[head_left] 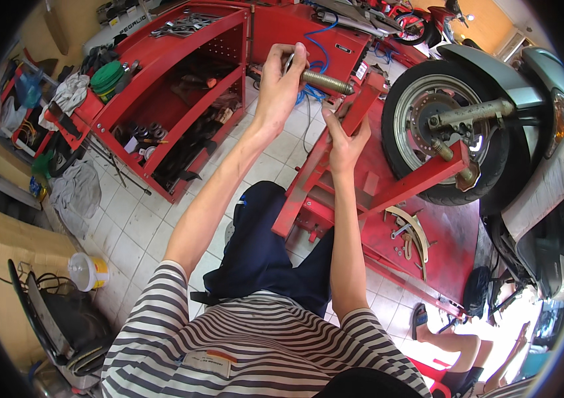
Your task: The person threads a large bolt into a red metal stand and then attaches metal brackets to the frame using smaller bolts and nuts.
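My left hand is raised in front of me, fingers closed round one end of a thick threaded screw rod. The rod's free end points right, close to the top of a red steel bar frame. Below it, my right hand grips that frame, thumb up, with part of the fingers hidden behind the bar. Another arm of the frame reaches right to the motorcycle's front wheel, where a second threaded screw sits near its end.
Beneath the wheel is a red lift platform bearing a curved metal piece and small loose parts. A red tool cart with wrenches stands left. A white bucket is lower left. Another person's leg shows lower right.
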Demonstrator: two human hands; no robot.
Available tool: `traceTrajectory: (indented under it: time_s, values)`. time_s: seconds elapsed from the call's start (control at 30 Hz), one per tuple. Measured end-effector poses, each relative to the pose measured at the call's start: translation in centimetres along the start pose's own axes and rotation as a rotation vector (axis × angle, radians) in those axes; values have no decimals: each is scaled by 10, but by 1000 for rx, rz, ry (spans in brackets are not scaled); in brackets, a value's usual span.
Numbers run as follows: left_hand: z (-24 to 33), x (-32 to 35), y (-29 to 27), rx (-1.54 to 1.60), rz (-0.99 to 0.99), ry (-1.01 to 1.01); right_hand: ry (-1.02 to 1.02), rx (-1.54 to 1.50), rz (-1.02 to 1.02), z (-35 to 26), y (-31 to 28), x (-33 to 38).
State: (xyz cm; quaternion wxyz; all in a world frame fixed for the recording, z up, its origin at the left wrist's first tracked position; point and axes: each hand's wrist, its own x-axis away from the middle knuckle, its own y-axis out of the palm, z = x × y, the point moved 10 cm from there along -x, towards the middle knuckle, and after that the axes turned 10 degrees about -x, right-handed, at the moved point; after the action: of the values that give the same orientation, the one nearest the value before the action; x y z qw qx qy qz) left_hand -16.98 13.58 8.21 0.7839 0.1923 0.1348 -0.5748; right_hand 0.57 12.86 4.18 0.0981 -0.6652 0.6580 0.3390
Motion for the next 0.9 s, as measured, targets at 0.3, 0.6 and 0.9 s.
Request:
traceTrajectory:
  time_s: [0.3, 0.6, 0.9]
  values:
    - [8, -9, 10, 32, -24, 33, 10, 4, -29, 1, 0, -2]
    - [9, -12, 12, 80, -3, 94, 22, -12, -29, 2, 2, 1]
    - [18, -18, 14, 96, -2, 115, 30, 5, -7, 8, -3, 0]
